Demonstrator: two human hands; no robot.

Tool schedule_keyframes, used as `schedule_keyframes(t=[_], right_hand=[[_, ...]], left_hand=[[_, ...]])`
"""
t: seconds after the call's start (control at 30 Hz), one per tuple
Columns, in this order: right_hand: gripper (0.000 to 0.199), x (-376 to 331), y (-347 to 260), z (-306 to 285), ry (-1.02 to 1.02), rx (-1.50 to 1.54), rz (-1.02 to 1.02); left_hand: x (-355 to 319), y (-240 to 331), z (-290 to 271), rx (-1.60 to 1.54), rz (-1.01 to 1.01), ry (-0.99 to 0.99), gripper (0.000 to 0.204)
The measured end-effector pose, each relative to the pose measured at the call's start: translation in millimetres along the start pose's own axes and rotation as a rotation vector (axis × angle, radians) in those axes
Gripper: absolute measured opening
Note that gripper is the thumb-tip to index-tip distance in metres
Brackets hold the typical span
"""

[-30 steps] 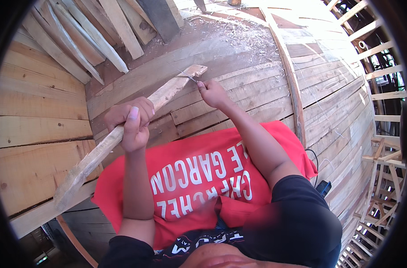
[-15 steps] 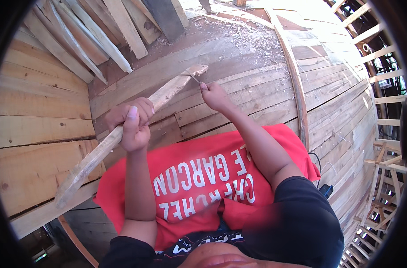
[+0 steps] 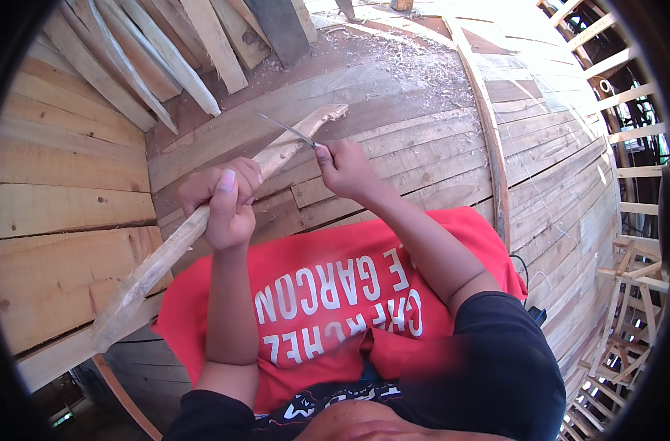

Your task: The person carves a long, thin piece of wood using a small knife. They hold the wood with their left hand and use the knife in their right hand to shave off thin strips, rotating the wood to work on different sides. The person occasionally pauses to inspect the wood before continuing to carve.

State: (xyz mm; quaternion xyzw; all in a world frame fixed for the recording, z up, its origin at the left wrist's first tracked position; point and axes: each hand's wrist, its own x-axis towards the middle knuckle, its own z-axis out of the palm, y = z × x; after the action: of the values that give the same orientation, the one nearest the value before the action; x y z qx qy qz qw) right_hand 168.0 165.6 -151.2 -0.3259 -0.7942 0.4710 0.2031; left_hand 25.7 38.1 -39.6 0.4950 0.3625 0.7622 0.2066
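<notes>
A: Start at the grip. State?
B: Left hand (image 3: 221, 202) wrapped around the middle of a rough wooden strip (image 3: 147, 275), thumb on top. Right hand (image 3: 344, 170) closed on a thin-bladed hand tool (image 3: 280, 125); handle hidden in the fist, so exact type not determinable.
A: Position of the strip?
B: Slantwise in front of the body. Near end at lower left, over the edge of the plank wall (image 3: 70, 169); cannot tell whether it rests there. Far end above the planking (image 3: 416, 125).
A: Change over the last second?
B: Left grip practically constant. Right hand has come closer to it; the blade crosses the strip farther from the tip, with more of its length showing past the wood.
A: Meaning?
B: My reading: the blade is working a stretch nearer the left hand, leaving those fingers less clearance. Contact with the wood likely, not confirmed.
A: Farther out?
B: Red cloth (image 3: 453, 242) over the lap, below the forearms. Pale wood shavings (image 3: 430, 70) scattered beyond the strip. Loose boards (image 3: 140, 59) at upper left.
</notes>
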Motion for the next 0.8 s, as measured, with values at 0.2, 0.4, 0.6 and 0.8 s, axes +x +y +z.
schedule_keyframes(t=[0.2, 0.4, 0.6, 0.8], right_hand=[[0.054, 8, 15, -6, -0.034, -0.041, 0.312], [0.058, 10, -13, -31, -0.094, -0.022, 0.238], [0.056, 17, 21, -21, -0.047, -0.181, 0.380], [0.055, 18, 18, -20, -0.057, -0.171, 0.321]], left_hand=[[2, 1, -17, -0.005, -0.039, 0.050, 0.035], [0, 3, -7, 0.027, -0.008, -0.007, 0.035], [-1, 6, 5, 0.048, -0.003, -0.051, 0.033], [1, 3, 1, 0.050, 0.017, -0.096, 0.034]])
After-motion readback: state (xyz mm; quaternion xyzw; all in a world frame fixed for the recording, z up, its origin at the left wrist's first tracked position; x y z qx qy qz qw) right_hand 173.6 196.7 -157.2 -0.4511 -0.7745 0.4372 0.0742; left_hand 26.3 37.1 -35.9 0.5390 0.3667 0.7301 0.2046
